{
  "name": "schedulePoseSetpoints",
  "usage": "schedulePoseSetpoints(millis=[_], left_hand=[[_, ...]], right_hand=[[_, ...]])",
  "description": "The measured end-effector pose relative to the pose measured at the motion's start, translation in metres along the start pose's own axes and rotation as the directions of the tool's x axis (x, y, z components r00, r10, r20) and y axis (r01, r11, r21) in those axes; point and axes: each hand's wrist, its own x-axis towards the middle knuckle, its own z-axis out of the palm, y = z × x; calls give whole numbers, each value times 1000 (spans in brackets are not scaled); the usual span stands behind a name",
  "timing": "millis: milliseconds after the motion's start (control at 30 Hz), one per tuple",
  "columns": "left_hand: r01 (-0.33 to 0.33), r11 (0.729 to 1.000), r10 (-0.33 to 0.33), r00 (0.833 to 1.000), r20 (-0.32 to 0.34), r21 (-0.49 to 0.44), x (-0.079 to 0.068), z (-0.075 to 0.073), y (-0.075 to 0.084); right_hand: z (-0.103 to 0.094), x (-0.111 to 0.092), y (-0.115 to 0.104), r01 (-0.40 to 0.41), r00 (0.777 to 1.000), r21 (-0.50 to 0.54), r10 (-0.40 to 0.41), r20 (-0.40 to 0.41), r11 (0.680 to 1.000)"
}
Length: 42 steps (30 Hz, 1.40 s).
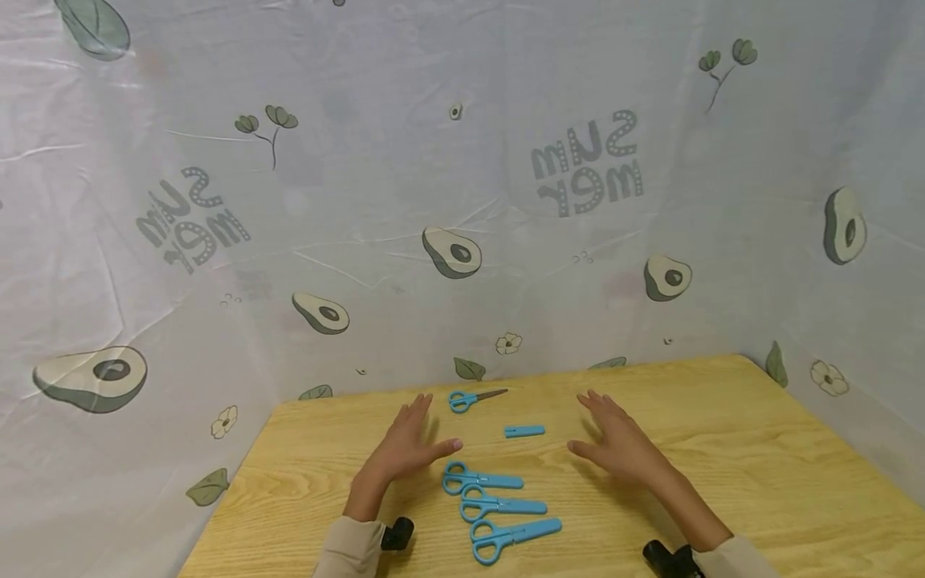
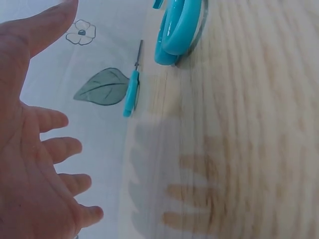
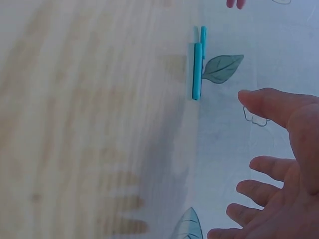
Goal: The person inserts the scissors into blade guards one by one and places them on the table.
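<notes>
Both hands hover over the wooden table with fingers spread and nothing held. My left hand is left of the scissors, its thumb pointing toward the middle. On the other side, my right hand faces it, palm inward. Between and below them lie three blue scissors with covered blades: an upper pair, a middle pair and a lower pair. Farther back, blue-handled scissors lie with a bare, dark blade. A loose blue blade cover rests between the two hands, also seen as a cover in the right wrist view.
The light wooden table reaches back to a pale curtain printed with avocados, leaves and lettering. The curtain also hangs along the left and right sides. A black wrist device sits at the left sleeve, another device at the right.
</notes>
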Motion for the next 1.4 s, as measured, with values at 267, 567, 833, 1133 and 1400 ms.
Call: schedulePoseSetpoints(millis=[267, 567, 833, 1133, 1400], left_hand=[[-19, 998, 20, 999, -27, 57, 12, 4, 0], [-28, 998, 30, 999, -41, 53, 23, 7, -8], [-36, 998, 38, 999, -27, 60, 34, 3, -13], [-58, 995, 57, 998, 20, 85, 49, 2, -13], [-49, 997, 46, 998, 46, 62, 62, 3, -20]], right_hand=[[2, 12, -2, -2, 1000, -3, 2, 21, 1000], [4, 25, -4, 12, 997, -4, -12, 82, 1000], [7, 35, -4, 16, 992, 1, -16, 121, 1000], [8, 45, -5, 51, 983, -20, -47, 180, 999], [18, 62, -3, 85, 970, 8, -84, 228, 996]])
